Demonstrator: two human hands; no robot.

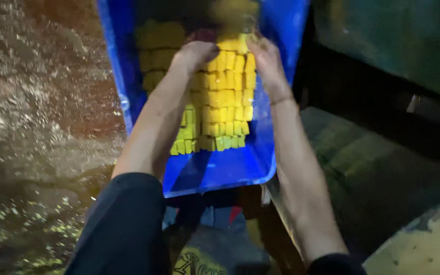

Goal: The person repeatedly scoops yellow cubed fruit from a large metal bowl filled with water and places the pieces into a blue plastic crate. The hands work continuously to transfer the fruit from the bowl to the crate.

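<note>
Two bare hands reach into a blue plastic tub [260, 153] packed with rows of yellow blocks [225, 102]. The left hand [194, 53] and right hand [266, 56] press on the top rows, fingers curled; whether they grip is unclear. Wet floor [42, 127] lies left.

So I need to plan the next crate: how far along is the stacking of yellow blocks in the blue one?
Done: rows of yellow blocks fill the blue crate's middle. In hand: the left hand and right hand press on the upper rows. Left: the crate's near end shows bare.
</note>
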